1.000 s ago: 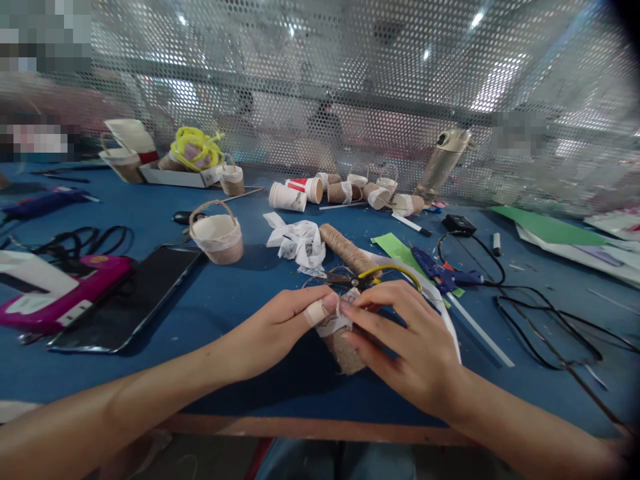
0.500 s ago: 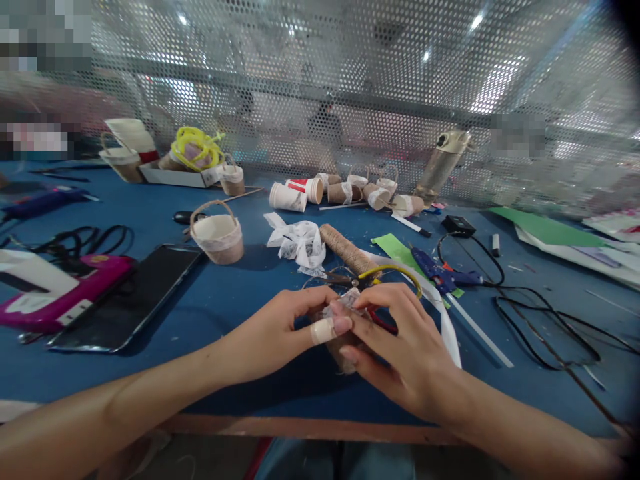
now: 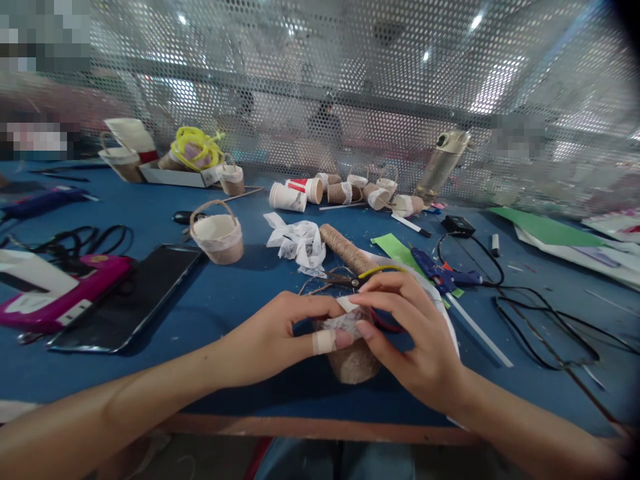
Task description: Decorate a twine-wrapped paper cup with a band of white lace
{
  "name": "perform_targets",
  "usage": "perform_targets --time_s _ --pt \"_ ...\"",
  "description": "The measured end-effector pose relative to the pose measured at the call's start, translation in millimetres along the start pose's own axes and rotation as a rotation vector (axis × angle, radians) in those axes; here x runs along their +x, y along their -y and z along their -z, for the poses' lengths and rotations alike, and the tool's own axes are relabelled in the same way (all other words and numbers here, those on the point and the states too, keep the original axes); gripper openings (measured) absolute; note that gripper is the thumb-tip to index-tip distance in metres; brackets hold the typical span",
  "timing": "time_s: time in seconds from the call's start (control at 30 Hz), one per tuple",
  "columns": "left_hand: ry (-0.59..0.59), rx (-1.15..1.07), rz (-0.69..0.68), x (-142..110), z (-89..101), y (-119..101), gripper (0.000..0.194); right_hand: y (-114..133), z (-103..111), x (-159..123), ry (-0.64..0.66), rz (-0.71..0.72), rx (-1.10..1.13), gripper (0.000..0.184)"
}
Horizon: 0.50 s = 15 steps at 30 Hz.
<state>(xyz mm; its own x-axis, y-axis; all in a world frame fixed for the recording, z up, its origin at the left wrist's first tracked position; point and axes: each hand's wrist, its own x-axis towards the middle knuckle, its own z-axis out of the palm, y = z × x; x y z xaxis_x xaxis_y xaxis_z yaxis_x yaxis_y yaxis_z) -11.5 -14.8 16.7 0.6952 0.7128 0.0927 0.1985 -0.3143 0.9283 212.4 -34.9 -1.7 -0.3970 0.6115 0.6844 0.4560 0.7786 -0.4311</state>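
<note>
A small twine-wrapped paper cup [image 3: 354, 363] with white lace round its rim is held low over the table's front. My left hand [image 3: 295, 327] pinches the lace rim, thumb outside and forefinger at the top; tape is wrapped round the thumb. At the cup's right side my right hand [image 3: 407, 327] grips the rim between thumb and fingers. Just behind lie scissors [image 3: 355, 281] with yellow handles, partly covered by the right hand. Beyond them are a roll of twine [image 3: 345, 247] and a crumpled strip of white lace [image 3: 297, 243].
A finished-looking little basket [image 3: 217, 240] stands left of the lace, beside a black phone [image 3: 130, 297]. On the right, a blue glue gun [image 3: 443, 270] lies with its cable. Several cups and baskets lie along the back near a metal bottle [image 3: 443, 163].
The cup has turned and tilted in my hands, so more of its twine side shows. My right fingers have shifted along the rim, and my left forefinger now reaches over its top.
</note>
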Motion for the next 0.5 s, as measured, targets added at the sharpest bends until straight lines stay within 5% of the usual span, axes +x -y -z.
perform_targets --time_s 0.5 --pt "-0.071 0.081 -0.116 -1.6 1.5 5.5 0.019 -0.7 -0.9 2.9 0.158 -0.221 0.325 0.010"
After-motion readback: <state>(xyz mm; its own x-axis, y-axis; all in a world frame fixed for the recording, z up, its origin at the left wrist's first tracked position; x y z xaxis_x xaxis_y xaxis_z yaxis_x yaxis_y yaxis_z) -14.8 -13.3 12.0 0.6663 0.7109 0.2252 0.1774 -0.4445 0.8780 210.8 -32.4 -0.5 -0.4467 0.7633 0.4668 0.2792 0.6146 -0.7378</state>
